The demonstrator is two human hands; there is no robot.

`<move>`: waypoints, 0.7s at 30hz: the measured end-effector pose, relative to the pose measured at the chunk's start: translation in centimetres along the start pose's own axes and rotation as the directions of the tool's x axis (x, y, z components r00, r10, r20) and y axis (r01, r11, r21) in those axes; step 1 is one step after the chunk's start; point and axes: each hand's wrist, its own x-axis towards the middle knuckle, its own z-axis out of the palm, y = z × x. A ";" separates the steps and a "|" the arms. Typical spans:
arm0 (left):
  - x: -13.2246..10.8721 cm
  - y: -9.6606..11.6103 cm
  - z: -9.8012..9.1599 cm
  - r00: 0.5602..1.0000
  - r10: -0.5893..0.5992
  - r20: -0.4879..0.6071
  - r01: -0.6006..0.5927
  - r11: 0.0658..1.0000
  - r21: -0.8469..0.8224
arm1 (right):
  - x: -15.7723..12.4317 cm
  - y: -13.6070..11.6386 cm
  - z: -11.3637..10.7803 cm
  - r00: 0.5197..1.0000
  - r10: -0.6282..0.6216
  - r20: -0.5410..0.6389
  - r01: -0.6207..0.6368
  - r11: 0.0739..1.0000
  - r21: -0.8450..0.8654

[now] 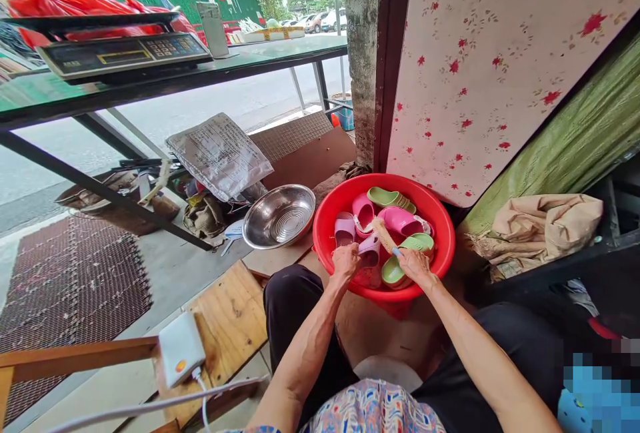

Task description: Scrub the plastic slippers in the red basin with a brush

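A red plastic basin (350, 206) sits on the floor between my knees, holding several plastic slippers in pink, lilac and green. My right hand (415, 267) is shut on a wooden-handled scrub brush (384, 235), which presses among the slippers. My left hand (345, 262) grips a pale pink slipper (366, 277) low in the basin, next to a lilac slipper (369, 251). The brush bristles are hidden from view. A green slipper (393, 271) lies just beyond my right hand.
A steel bowl (279, 216) stands left of the basin, beside a foil packet (219, 156) and sacking. A glass-topped table (175, 66) with a digital scale (123, 54) stands overhead. A floral board (480, 66) rises behind the basin. A white charger (182, 349) lies on a wooden plank.
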 end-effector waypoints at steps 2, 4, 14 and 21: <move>-1.2 -0.5 0.6 0.999 0.018 -0.031 -0.019 0.999 -0.036 | 0.6 0.3 0.1 1.000 0.023 0.011 -0.023 1.000 -0.002; -2.1 -0.8 1.1 0.998 0.046 -0.052 -0.049 0.997 -0.067 | 0.9 0.4 0.1 0.999 0.045 0.019 -0.045 0.999 -0.011; -0.8 0.4 -0.5 0.998 0.012 0.054 -0.010 1.000 -0.026 | -3.9 -1.1 -0.3 1.000 0.022 0.016 -0.020 0.993 -0.119; 0.7 1.6 -0.2 0.992 0.044 0.120 -0.050 0.998 0.049 | -5.8 -1.6 -0.6 0.999 -0.005 0.041 0.011 0.991 -0.132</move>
